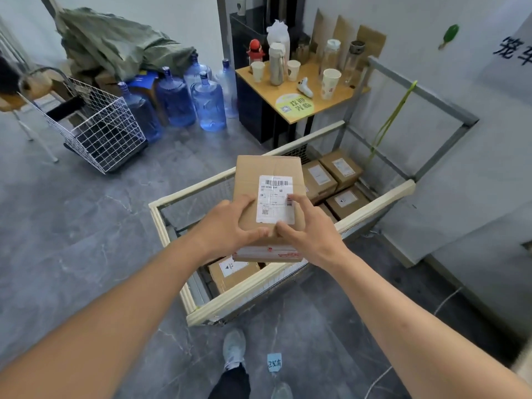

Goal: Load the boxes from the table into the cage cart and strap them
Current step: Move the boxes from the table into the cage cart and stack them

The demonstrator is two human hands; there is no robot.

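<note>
I hold a brown cardboard box (269,180) with a white shipping label over the cage cart (374,204). My left hand (227,226) grips its near left side, fingers curled over the top. My right hand (308,228) grips the near right side, fingers spread on the label. Inside the cart lie several boxes: two at the far end (341,167), one at the right (347,201) and one near the front (233,272). A yellow-green strap (388,122) hangs from the cart's far rail.
A small wooden table (299,90) with cups and bottles stands behind the cart. Blue water jugs (207,102) and a white wire basket cart (98,128) are at the left. A wall runs along the right. My shoe (234,348) is on the grey floor.
</note>
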